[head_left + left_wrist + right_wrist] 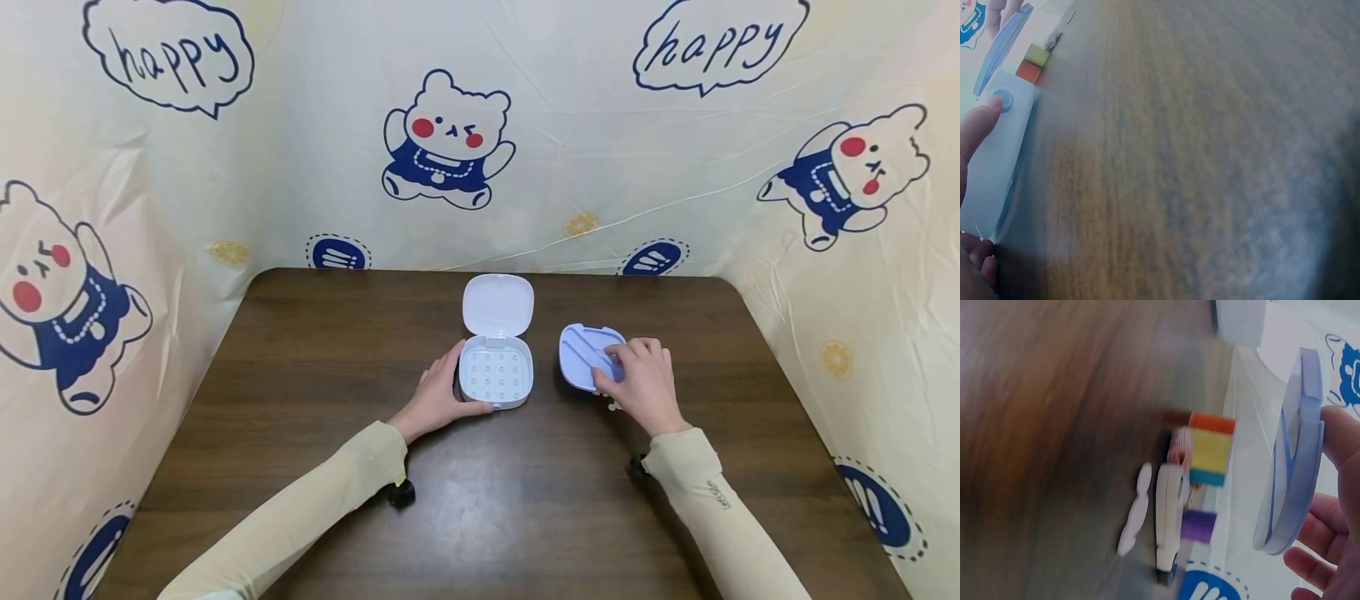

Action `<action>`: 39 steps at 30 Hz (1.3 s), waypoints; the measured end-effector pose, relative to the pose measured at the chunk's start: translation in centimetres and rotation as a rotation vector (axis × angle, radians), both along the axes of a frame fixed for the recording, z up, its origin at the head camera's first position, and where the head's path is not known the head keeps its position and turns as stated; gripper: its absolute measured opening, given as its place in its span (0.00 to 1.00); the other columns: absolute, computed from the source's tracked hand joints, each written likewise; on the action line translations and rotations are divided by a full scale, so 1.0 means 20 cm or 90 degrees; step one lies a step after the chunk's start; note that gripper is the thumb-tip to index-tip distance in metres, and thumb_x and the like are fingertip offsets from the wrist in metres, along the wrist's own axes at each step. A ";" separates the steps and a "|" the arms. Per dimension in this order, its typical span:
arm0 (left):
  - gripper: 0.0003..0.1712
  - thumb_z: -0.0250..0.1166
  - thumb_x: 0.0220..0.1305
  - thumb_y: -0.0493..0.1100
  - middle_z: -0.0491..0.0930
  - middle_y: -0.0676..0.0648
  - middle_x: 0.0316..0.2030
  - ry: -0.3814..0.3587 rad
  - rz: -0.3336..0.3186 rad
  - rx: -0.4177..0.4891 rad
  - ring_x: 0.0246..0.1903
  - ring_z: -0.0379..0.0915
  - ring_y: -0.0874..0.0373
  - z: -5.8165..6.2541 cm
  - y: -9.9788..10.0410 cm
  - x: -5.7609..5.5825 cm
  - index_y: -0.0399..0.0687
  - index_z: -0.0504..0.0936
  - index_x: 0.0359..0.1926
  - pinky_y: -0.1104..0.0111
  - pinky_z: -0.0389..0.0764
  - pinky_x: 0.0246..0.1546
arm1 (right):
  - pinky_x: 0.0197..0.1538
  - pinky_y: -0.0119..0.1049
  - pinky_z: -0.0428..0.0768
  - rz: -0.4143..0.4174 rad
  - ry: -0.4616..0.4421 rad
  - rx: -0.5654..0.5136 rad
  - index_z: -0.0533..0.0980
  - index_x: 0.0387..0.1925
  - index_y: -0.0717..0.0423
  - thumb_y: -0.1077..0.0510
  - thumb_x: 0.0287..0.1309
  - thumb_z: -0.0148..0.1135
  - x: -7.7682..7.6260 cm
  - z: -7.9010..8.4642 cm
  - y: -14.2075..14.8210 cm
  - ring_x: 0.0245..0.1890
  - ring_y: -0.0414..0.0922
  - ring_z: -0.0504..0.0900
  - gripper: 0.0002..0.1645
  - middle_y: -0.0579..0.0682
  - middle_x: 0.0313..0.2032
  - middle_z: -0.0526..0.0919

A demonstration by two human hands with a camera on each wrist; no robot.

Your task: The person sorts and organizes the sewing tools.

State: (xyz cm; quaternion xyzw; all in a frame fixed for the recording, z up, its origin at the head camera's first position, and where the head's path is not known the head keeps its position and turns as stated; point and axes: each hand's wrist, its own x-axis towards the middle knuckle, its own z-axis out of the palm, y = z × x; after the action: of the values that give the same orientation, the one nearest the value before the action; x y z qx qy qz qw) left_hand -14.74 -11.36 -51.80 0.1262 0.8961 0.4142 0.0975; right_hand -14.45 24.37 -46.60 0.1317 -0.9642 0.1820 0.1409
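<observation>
In the head view, my left hand (438,398) grips a pale blue-white plastic box (529,371) at its left side and front. Its hinged lid (498,305) stands raised behind, and rows of small dots mark the box floor. The left wrist view has my thumb (979,128) at the round front catch (1004,101). To the right of the box, my right hand (647,379) pinches a light blue tray insert (576,357) by its right edge. Diagonal ridges cross the insert. In the right wrist view it (1300,481) is edge-on, tilted above the table.
Small items sit beyond the insert in the right wrist view: an orange, yellow and teal block (1211,450), a purple piece (1199,526), a white slim tool (1169,512) and a white lumpy strip (1135,519). Printed cloth (450,242) surrounds the brown table (337,333).
</observation>
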 end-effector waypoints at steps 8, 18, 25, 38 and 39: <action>0.75 0.81 0.47 0.67 0.55 0.42 0.80 0.006 -0.002 -0.002 0.77 0.53 0.43 0.00 0.00 0.00 0.48 0.45 0.84 0.43 0.53 0.73 | 0.49 0.53 0.65 -0.008 0.008 0.007 0.84 0.46 0.64 0.49 0.58 0.74 -0.02 -0.02 0.11 0.49 0.60 0.71 0.24 0.59 0.37 0.83; 0.75 0.82 0.47 0.67 0.56 0.40 0.80 0.017 0.000 0.005 0.76 0.54 0.42 0.01 0.00 0.00 0.46 0.47 0.84 0.43 0.54 0.73 | 0.49 0.53 0.63 -0.028 -0.005 0.011 0.84 0.46 0.67 0.49 0.58 0.74 -0.04 -0.06 0.25 0.48 0.61 0.70 0.25 0.60 0.36 0.81; 0.75 0.82 0.47 0.67 0.56 0.41 0.80 0.017 0.000 0.001 0.76 0.53 0.42 0.01 0.00 0.00 0.47 0.46 0.84 0.43 0.53 0.73 | 0.49 0.54 0.63 -0.043 -0.002 0.008 0.83 0.46 0.67 0.51 0.58 0.75 -0.04 -0.09 0.32 0.49 0.62 0.69 0.24 0.61 0.36 0.80; 0.75 0.82 0.46 0.67 0.56 0.42 0.80 0.019 0.000 -0.001 0.76 0.54 0.42 0.01 0.00 0.00 0.47 0.47 0.84 0.43 0.54 0.73 | 0.46 0.54 0.62 -0.046 0.001 -0.002 0.83 0.44 0.69 0.53 0.56 0.74 -0.05 -0.08 0.44 0.46 0.63 0.70 0.23 0.63 0.36 0.81; 0.75 0.82 0.46 0.67 0.56 0.42 0.80 0.017 -0.001 -0.001 0.76 0.54 0.43 0.01 0.00 0.00 0.47 0.46 0.84 0.43 0.54 0.73 | 0.46 0.54 0.62 -0.048 0.001 -0.002 0.83 0.45 0.69 0.53 0.56 0.74 -0.05 -0.09 0.46 0.46 0.63 0.70 0.23 0.63 0.36 0.81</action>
State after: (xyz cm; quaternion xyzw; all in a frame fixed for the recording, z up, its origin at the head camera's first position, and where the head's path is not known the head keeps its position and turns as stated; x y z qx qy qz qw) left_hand -14.65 -11.32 -51.51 0.1322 0.8976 0.4116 0.0858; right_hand -15.47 33.48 -48.32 0.0954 -0.9680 0.1784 0.1484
